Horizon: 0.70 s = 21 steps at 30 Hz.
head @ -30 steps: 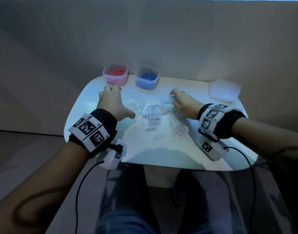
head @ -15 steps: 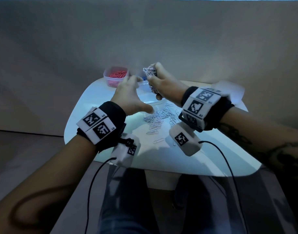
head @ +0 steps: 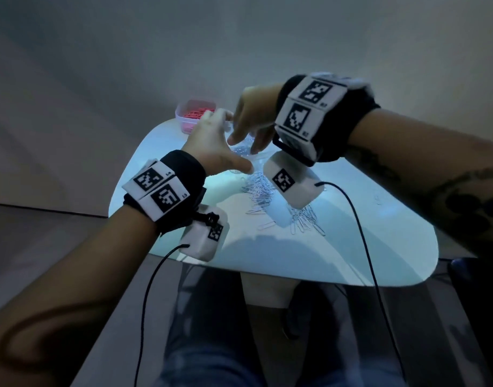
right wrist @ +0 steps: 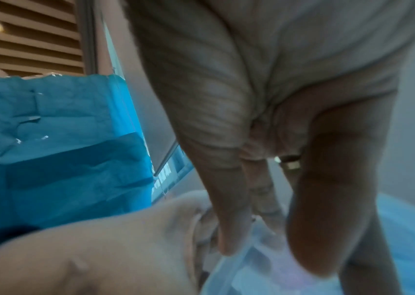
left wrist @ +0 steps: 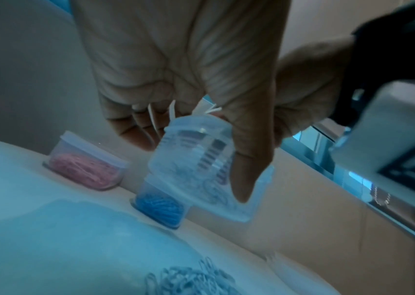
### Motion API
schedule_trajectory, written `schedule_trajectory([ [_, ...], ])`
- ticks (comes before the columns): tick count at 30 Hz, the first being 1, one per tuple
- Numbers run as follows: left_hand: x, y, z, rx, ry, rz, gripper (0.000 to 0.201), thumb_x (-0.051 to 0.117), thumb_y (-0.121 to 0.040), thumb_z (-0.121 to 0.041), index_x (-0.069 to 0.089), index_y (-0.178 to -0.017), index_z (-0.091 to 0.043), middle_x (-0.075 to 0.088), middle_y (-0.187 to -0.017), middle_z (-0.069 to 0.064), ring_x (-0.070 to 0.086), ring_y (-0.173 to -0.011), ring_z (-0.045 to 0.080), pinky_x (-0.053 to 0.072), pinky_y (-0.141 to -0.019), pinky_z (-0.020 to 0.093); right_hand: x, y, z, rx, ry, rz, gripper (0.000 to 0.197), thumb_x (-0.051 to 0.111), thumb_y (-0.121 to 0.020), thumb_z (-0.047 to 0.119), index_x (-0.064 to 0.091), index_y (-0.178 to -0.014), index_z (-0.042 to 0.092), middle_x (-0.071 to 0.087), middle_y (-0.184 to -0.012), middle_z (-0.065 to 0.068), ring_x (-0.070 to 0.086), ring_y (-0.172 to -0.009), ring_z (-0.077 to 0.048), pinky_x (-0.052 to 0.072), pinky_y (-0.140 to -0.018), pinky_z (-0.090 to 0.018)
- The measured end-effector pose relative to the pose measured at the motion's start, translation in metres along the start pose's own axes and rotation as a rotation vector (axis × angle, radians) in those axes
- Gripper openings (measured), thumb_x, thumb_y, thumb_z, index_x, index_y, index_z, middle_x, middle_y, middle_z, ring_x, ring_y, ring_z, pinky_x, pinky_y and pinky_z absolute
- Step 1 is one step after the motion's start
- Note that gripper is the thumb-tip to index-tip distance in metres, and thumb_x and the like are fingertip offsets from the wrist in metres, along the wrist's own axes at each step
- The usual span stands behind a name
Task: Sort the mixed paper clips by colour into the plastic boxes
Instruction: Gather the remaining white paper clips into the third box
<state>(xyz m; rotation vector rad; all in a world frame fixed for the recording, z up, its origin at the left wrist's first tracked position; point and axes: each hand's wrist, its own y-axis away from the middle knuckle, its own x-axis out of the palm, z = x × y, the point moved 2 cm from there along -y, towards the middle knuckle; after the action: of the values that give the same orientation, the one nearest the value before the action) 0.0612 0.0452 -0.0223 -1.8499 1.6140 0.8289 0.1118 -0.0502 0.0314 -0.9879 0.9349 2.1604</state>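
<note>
left hand (left wrist: pixel 181 65) around one clear box (left wrist: pixel 196 157)

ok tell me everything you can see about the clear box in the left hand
The clear plastic box is small, with rounded corners and a rim. The left hand holds it lifted and tilted above the table, in front of the blue clips' box, thumb across its side. White paper clips show through its wall. The right hand hangs just over it.
</note>
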Motion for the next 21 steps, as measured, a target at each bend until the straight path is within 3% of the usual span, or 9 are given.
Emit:
schedule_trajectory([
  [2,-0.006,0.000,0.005,-0.023,-0.003,-0.021,0.077,0.086,-0.058,-0.020,0.047,-0.124,-0.013,0.042,-0.114,0.002,0.040,-0.101,0.015,0.033,-0.079,0.023,-0.007,0.010,0.003,-0.014,-0.019,0.004,0.037,0.063,-0.087,0.021,0.060,-0.121,0.006,0.062,-0.122,-0.015,0.068,-0.097,-0.022,0.056,-0.084,-0.037],
  [3,-0.010,0.000,0.009,-0.036,-0.002,-0.036,0.077,0.086,-0.057,-0.021,0.048,-0.124,-0.013,0.044,-0.115,0.003,0.042,-0.104,0.016,0.033,-0.080,0.023,-0.010,0.017,0.001,-0.045,-0.078,-0.035,0.037,0.060,-0.089,0.021,0.059,-0.122,0.006,0.062,-0.122,-0.013,0.066,-0.100,-0.023,0.056,-0.082,-0.037],
  [6,-0.021,0.004,0.026,-0.095,-0.054,-0.076,0.078,0.087,-0.058,-0.021,0.049,-0.126,-0.013,0.048,-0.125,0.007,0.045,-0.111,0.020,0.033,-0.082,0.023,-0.015,0.035,-0.024,-0.087,-0.404,-0.325,0.016,0.053,-0.092,0.018,0.063,-0.104,0.011,0.062,-0.098,-0.010,0.061,-0.074,-0.010,0.051,-0.054,-0.019],
  [8,-0.025,0.006,0.039,-0.154,-0.064,-0.059,0.079,0.086,-0.059,-0.018,0.047,-0.127,-0.010,0.048,-0.127,0.009,0.044,-0.104,0.018,0.034,-0.082,0.024,-0.002,0.039,-0.051,0.021,-0.386,-0.389,0.013,0.049,-0.095,0.016,0.058,-0.086,0.011,0.057,-0.088,-0.011,0.056,-0.070,-0.014,0.048,-0.051,-0.019],
  [9,-0.027,0.007,0.044,-0.184,-0.056,-0.047,0.079,0.086,-0.060,-0.016,0.046,-0.128,-0.009,0.047,-0.128,0.010,0.044,-0.102,0.018,0.035,-0.082,0.025,0.012,0.037,-0.063,0.075,-0.265,-0.309,0.014,0.049,-0.095,0.020,0.058,-0.091,0.009,0.057,-0.091,-0.011,0.057,-0.079,-0.018,0.051,-0.061,-0.025],
  [11,-0.028,0.010,0.053,-0.244,-0.051,-0.043,0.080,0.085,-0.060,-0.013,0.044,-0.129,-0.009,0.046,-0.130,0.012,0.047,-0.107,0.022,0.037,-0.082,0.027,0.042,0.030,-0.077,0.088,0.105,-0.062,0.040,0.050,-0.094,0.033,0.051,-0.124,0.007,0.052,-0.127,-0.013,0.051,-0.114,-0.025,0.043,-0.094,-0.035],
  [13,-0.028,0.012,0.059,-0.289,-0.059,-0.046,0.081,0.084,-0.061,-0.012,0.043,-0.130,-0.010,0.045,-0.131,0.013,0.048,-0.113,0.025,0.037,-0.083,0.029,0.070,0.022,-0.076,0.003,0.347,0.103,0.058,0.045,-0.093,0.044,0.034,-0.141,0.014,0.019,-0.155,-0.009,0.021,-0.142,-0.026,0.025,-0.114,-0.042],
  [16,-0.028,0.013,0.063,-0.312,-0.050,-0.054,0.081,0.084,-0.061,-0.013,0.042,-0.131,-0.010,0.044,-0.131,0.014,0.047,-0.115,0.025,0.038,-0.084,0.029,0.093,0.006,-0.062,-0.086,0.476,0.175,0.065,0.034,-0.095,0.051,0.009,-0.149,0.026,-0.009,-0.158,-0.002,-0.008,-0.146,-0.025,0.012,-0.117,-0.052],
  [21,-0.026,0.011,0.066,-0.314,0.005,-0.025,0.085,0.086,-0.058,-0.012,0.041,-0.131,-0.012,0.044,-0.132,0.014,0.049,-0.117,0.025,0.041,-0.094,0.036,0.102,0.017,-0.066,-0.104,0.584,0.252,0.067,0.026,-0.096,0.052,-0.002,-0.150,0.023,-0.014,-0.158,0.002,-0.008,-0.146,-0.021,0.010,-0.114,-0.054],
])
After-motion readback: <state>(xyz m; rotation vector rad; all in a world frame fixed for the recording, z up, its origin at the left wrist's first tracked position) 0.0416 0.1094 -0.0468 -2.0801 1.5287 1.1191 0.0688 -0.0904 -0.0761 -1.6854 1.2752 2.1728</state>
